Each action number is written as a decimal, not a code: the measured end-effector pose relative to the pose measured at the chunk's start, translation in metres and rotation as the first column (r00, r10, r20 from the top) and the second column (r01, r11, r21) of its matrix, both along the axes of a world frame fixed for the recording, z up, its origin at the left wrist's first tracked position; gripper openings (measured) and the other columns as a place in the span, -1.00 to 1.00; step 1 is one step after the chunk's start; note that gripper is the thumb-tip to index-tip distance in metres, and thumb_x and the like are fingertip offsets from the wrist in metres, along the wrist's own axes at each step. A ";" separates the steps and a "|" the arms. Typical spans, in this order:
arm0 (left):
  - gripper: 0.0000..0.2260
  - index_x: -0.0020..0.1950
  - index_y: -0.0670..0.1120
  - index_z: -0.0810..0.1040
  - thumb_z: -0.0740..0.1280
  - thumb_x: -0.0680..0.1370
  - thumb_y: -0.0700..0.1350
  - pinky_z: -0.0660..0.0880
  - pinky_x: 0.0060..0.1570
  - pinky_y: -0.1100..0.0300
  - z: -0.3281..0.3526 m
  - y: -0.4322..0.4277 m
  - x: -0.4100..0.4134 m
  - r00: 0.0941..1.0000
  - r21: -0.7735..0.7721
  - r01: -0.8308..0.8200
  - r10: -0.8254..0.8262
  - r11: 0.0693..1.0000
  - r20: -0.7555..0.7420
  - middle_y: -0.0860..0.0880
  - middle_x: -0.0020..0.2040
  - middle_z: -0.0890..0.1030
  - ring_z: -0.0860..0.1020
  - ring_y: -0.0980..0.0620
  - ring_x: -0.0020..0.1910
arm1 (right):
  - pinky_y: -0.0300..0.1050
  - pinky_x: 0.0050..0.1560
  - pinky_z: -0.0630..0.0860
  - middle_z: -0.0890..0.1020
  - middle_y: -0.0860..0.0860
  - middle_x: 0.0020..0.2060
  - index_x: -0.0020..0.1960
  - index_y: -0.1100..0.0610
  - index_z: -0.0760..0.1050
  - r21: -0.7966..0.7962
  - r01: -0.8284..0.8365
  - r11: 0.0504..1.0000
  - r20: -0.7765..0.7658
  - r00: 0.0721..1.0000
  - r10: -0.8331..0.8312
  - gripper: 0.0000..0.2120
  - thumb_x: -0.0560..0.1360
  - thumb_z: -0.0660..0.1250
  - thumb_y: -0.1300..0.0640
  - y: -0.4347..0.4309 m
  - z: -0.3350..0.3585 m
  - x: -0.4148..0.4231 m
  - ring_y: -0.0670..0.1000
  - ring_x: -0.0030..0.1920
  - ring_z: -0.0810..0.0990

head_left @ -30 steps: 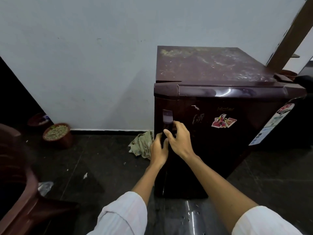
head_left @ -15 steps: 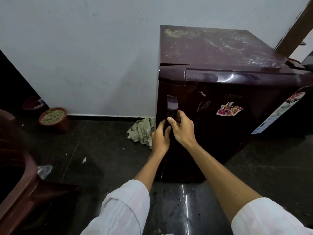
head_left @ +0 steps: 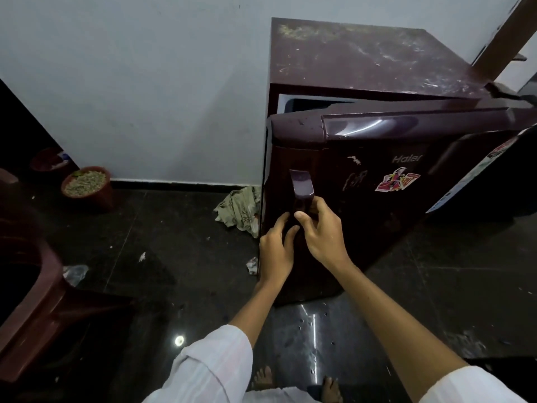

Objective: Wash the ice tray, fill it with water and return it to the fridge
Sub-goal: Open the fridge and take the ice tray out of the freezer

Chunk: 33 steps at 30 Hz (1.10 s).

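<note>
Opening the fridge: the person is swinging the glossy maroon door away from the squat, box-shaped maroon fridge. A wedge-shaped gap is showing at the top left, with pale liner behind it.
Task stage: this is looking like the very start, since nothing is being washed or filled yet.
Ice tray: it is not showing anywhere. It is probably sitting inside, behind the door.
Right hand: the right hand is gripping the lower end of the moulded, curved plastic handle, fingers curling behind it and thumb lying across the front.
Left hand: the left hand is resting on the door just below the handle, near the door's free edge, with its fingers reaching up nearly straight and touching rather than clasping.
Next move: the door is asking for a wider swing on its right-side hinge, then one hand is going to need freeing to reach in for the tray.
Surfaces: the fridge top is looking dull, scratched and dusty, while the door is shining and carrying a bright paper sticker.
Floor: the dark polished stone floor is reflecting light and looking slick under bare feet.
Nearby: a crumpled pale green cloth is lying beside the fridge, a round brown clay pot is standing by the wall, and a brown plastic chair is sitting at the left.
</note>
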<state>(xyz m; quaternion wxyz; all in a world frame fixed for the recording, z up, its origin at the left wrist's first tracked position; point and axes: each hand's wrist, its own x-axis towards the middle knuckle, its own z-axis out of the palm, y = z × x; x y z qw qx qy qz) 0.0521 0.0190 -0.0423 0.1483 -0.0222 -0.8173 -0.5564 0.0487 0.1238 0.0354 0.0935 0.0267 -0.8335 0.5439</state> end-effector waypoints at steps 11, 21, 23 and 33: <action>-0.62 0.35 -0.02 0.54 0.30 0.59 0.11 0.62 0.03 0.12 -0.006 0.040 0.098 0.998 0.041 0.003 -0.005 0.999 0.057 0.02 0.11 0.70 0.66 0.13 0.06 | -0.32 -0.01 0.54 0.63 -0.04 -0.04 0.16 0.17 0.48 -0.033 -0.057 0.998 0.009 0.998 0.057 -0.84 0.58 0.30 0.26 0.051 -0.005 0.097 -0.13 0.00 0.64; -0.76 0.25 -0.07 0.64 0.39 0.59 -0.17 0.61 0.12 0.13 -0.001 0.077 0.200 0.993 0.032 0.115 -0.116 0.993 0.034 0.05 0.16 0.68 0.63 0.20 0.14 | -0.24 0.01 0.54 0.64 -0.11 -0.05 0.17 0.13 0.50 -0.069 -0.037 0.997 0.032 0.999 0.039 -0.84 0.59 0.28 0.22 0.126 -0.005 0.194 -0.09 0.00 0.63; -0.82 0.18 -0.09 0.67 0.38 0.59 -0.20 0.63 0.03 0.18 0.001 0.080 0.219 0.997 0.013 0.077 -0.078 0.997 0.021 0.05 0.08 0.70 0.64 0.20 0.07 | -0.24 0.09 0.55 0.65 -0.14 0.02 0.24 0.12 0.49 -0.089 -0.006 0.996 0.041 0.999 0.010 -0.77 0.59 0.27 0.19 0.141 -0.005 0.214 -0.10 0.09 0.63; -0.79 0.21 -0.16 0.57 0.35 0.58 -0.29 0.48 0.10 0.39 0.025 0.120 0.252 1.000 0.081 0.003 -0.003 0.997 0.004 -0.02 0.11 0.61 0.59 0.13 0.12 | -0.14 0.07 0.59 0.60 -0.07 0.09 0.19 0.04 0.48 -0.069 0.484 0.872 -0.035 0.873 -0.487 -0.73 0.50 0.40 0.10 0.194 -0.009 0.316 -0.11 0.10 0.60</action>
